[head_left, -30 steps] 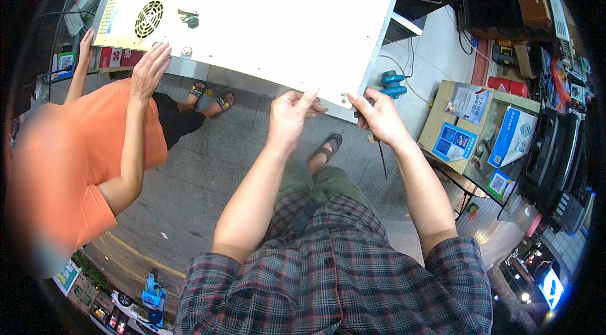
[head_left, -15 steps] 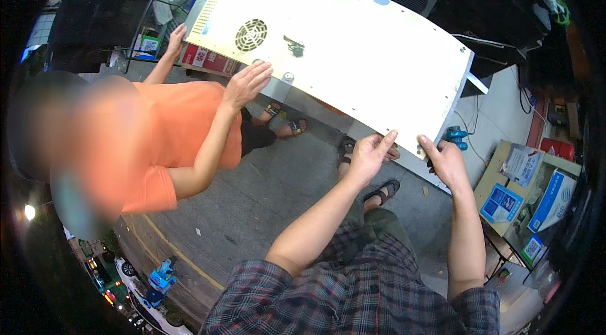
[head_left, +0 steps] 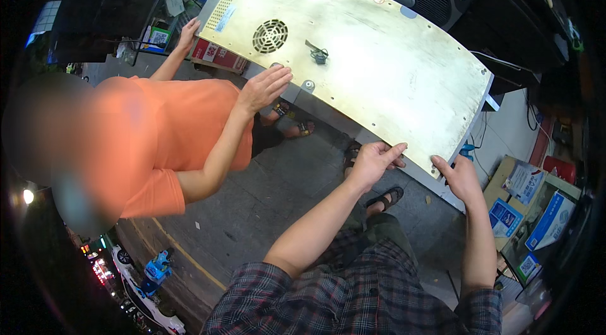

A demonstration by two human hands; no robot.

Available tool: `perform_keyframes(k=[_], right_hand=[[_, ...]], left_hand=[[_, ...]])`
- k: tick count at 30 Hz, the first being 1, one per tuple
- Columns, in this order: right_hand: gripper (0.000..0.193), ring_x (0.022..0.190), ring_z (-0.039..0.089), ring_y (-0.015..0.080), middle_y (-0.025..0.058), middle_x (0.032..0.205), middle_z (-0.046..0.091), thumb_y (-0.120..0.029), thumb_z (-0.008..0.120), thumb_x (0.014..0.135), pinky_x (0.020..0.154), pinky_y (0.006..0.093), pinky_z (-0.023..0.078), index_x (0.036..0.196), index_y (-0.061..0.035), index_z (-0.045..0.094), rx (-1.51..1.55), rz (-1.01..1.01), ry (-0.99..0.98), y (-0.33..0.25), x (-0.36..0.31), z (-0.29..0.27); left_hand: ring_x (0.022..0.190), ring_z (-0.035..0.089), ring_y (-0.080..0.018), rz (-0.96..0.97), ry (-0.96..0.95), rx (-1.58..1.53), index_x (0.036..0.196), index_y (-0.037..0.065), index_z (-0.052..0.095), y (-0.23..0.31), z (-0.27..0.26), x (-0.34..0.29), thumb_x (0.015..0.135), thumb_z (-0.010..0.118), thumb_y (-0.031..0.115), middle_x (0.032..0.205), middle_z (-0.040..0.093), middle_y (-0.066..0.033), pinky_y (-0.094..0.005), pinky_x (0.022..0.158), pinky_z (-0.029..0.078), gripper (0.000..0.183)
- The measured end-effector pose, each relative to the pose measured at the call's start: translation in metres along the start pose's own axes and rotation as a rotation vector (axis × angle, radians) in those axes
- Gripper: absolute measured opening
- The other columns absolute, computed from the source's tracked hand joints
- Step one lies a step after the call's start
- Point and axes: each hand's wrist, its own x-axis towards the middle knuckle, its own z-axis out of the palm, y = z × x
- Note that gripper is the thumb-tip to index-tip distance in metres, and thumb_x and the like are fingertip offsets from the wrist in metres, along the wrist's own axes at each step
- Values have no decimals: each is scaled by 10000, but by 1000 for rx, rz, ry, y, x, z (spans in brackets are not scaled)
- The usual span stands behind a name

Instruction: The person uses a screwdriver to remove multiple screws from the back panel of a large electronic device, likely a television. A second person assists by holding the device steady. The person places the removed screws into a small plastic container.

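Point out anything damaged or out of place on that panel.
A bunched dark cord sits on the pale panel, right of the round vent; it looks odd on a mostly flat face, though I cannot tell whether it is attached. The panel looks smudged toward its right end. I see nothing broken.

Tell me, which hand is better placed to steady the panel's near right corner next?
Probably the right hand: its thumb is at that corner of the panel; the left hand grips the edge farther left.
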Motion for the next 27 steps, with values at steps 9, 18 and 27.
perform_keyframes(k=[9, 18, 27], right_hand=[[572, 1059, 719, 337, 204, 1116, 754, -475, 713, 942, 921, 414, 538, 1233, 18, 709, 40, 12, -57, -6, -2, -8], [600, 978, 700, 211, 175, 1109, 739, -402, 747, 936, 902, 344, 538, 1285, 71, 625, 360, 6, 142, 8, -1, 14], [490, 1056, 674, 203, 157, 1182, 724, -305, 736, 967, 963, 347, 515, 1273, 67, 644, 526, 27, 49, 18, 5, 14]], left_hand=[[794, 705, -147, 2, -10, -98, 993, -23, 735, -3, 1, 2, 949, 774, 402, 869, 756, -101, -287, 736, 538, 429], [766, 700, -140, -63, -16, -138, 966, -27, 735, -1, -8, 6, 1010, 654, 511, 833, 750, -101, -277, 724, 526, 547], [754, 709, -149, -33, -34, -87, 935, -38, 728, -2, -6, 4, 1027, 627, 506, 791, 751, -111, -284, 722, 527, 561]])
